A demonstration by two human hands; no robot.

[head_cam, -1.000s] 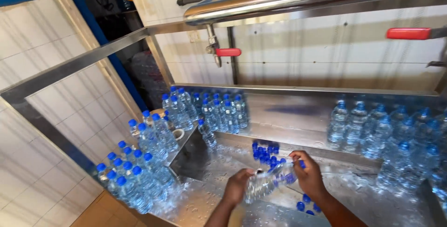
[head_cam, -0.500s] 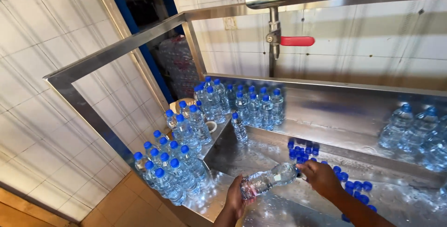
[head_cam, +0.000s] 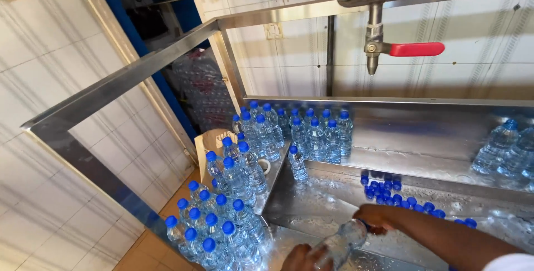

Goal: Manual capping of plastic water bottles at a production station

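Bottle [head_cam: 340, 243] lies tilted between both hands: left hand [head_cam: 306, 260] grips its base, right hand [head_cam: 374, 218] closed over its upper, cap end.

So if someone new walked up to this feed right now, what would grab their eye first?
Probably the crowd of blue-capped water bottles packed along the left edge of the wet steel basin. Next, the red-handled tap hanging from the pipe at upper right. At the bottom, the left hand and right hand hold a tilted bottle, with loose blue caps just behind.
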